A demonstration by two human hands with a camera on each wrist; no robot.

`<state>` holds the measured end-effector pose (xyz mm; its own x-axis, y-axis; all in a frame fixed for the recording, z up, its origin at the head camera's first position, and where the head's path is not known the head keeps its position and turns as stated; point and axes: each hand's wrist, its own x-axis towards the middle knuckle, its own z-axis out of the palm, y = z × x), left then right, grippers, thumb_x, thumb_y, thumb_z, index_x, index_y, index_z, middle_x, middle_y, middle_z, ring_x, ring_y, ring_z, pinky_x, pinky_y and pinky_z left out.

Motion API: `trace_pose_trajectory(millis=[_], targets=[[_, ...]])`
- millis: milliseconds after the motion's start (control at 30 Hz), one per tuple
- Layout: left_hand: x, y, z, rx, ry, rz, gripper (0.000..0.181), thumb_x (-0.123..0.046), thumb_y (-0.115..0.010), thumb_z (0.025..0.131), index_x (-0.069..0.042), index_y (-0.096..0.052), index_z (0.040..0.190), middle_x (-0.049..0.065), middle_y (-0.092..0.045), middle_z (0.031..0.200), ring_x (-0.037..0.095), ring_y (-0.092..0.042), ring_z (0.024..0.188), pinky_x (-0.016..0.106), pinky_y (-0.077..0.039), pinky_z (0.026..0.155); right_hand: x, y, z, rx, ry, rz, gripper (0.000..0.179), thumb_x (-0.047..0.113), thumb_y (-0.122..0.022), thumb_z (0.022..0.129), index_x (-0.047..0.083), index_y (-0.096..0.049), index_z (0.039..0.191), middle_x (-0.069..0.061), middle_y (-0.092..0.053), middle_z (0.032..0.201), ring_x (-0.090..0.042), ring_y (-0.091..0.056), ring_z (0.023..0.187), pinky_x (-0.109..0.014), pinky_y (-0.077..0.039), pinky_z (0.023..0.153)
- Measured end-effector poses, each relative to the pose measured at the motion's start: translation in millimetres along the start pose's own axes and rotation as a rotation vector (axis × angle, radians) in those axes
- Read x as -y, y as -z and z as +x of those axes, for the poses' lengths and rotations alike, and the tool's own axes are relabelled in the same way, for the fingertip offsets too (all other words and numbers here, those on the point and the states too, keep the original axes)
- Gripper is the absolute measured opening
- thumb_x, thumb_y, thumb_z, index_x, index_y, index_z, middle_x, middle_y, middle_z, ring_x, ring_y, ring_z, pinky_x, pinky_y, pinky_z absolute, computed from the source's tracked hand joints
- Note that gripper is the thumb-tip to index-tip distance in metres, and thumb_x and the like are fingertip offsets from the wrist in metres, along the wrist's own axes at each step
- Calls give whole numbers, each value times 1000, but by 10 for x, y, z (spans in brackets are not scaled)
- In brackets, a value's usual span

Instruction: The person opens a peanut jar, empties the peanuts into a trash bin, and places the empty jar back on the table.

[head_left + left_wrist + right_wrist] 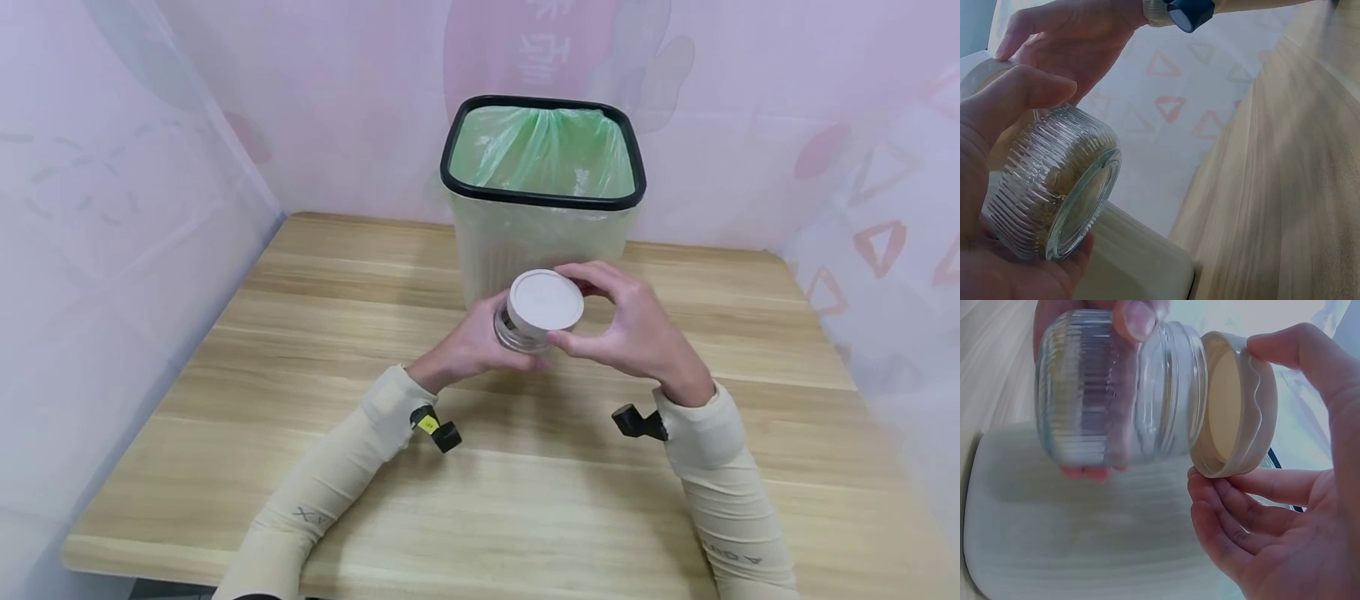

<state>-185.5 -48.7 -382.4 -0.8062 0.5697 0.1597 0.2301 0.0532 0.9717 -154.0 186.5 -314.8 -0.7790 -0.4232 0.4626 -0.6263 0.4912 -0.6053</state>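
- Left hand (480,340): grip curled round the body of a ribbed clear jar (1079,387), which appears to be glass; thumb on one side, fingers on the other.
- Right hand (630,329): grip pinching the edge of an off-white lid (546,300), thumb opposed to the fingers.
- Lid condition: tilted at the jar's mouth, its inner face exposed in the right wrist view, so judged unscrewed. Contact with the jar's rim cannot be confirmed.
- Location: jar and lid are held up above the counter (337,333). In the head view, the lid lies toward 1 o'clock of the jar, the left hand at 8 o'clock and the right hand at 3 o'clock.
- Contents: cannot be determined through the ribbed wall.
- Handling, jar: judged stiff, moderately heavy for its size and breakable if dropped. The smooth neck may slip; the ribbed body offers the better hold, with thumb and fingers opposed.
- Handling, lid: judged light and firm; best taken by opposite points of its edge.
- Waste bin (536,233): at 12 o'clock beyond the hands, pale-walled with a black rim (543,199), fitted with a green liner (540,150).
- Outer area: beige sleeves on both forearms, a small dark device at each wrist; a printed backdrop (360,117) stands behind the counter.
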Motion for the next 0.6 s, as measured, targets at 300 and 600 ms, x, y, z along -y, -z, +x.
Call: trace_pose_trajectory(millis=[300,600], targets=[[-18,79,-77,-35,20,30,81,-9,-96,71,-14,-58,143,3,-67,138,20,-61,129,42,-47,117,-68,133,-105,-25,-5,-19,65,12,-96,73,8,-70,132,-5,-72,126,-14,-66,109,-13,-53,97],[-13,174,-140,-29,-5,15,74,-7,-95,73,-13,-60,138,5,-69,133,19,-64,127,38,-48,115,-160,215,-240,-36,-27,-28,65,8,-95,72,8,-70,132,-5,-71,126,-8,-64,108,-11,-52,98]])
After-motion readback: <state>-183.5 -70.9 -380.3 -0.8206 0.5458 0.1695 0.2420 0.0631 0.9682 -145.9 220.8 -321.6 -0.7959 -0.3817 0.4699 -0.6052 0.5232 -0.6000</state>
